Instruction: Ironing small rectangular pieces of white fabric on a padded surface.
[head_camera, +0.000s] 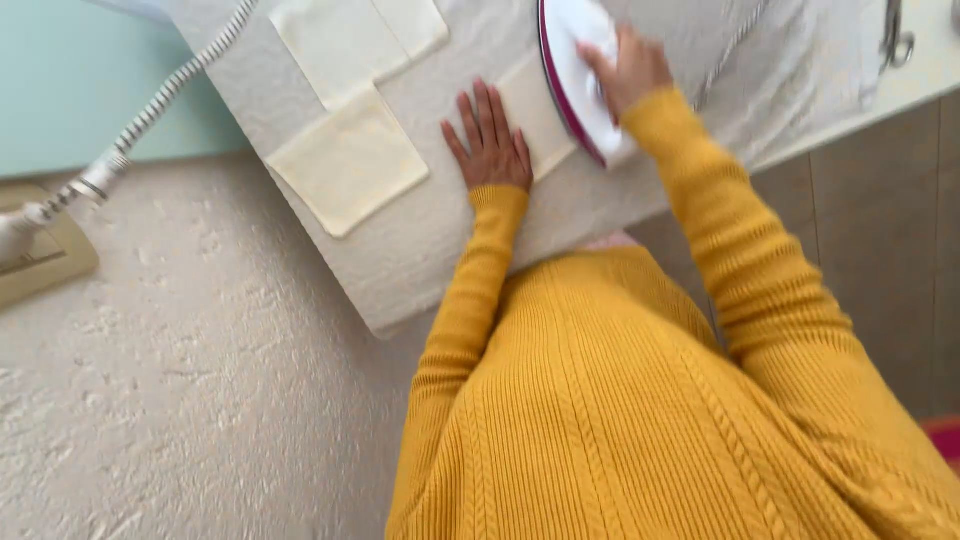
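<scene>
On the padded ironing board (420, 250), a white iron with a magenta edge (572, 75) rests on a pale yellow cloth (535, 125), just beside the board's near edge. The right hand (630, 68) grips the iron's handle, fingers clamped around it. The left hand (490, 140) lies flat on the board, fingers apart, touching the cloth's left edge and close to the iron's soleplate.

The risk, on this evidence, is a burn: the left fingers lie near enough that a sideways slide of the iron could catch them. An iron held in one spot could also scorch the thin cloth. The striped cord (150, 110) trails off the board's far corner toward the floor, and a snag there could tug the iron off line.

Counted: one iron, one cord, one board, two hands in mustard-yellow sleeves (480, 290). Three pale yellow cloths show: the one under the iron, a folded square (348, 160) to the left, and a larger piece (350, 35) at the far edge.
</scene>
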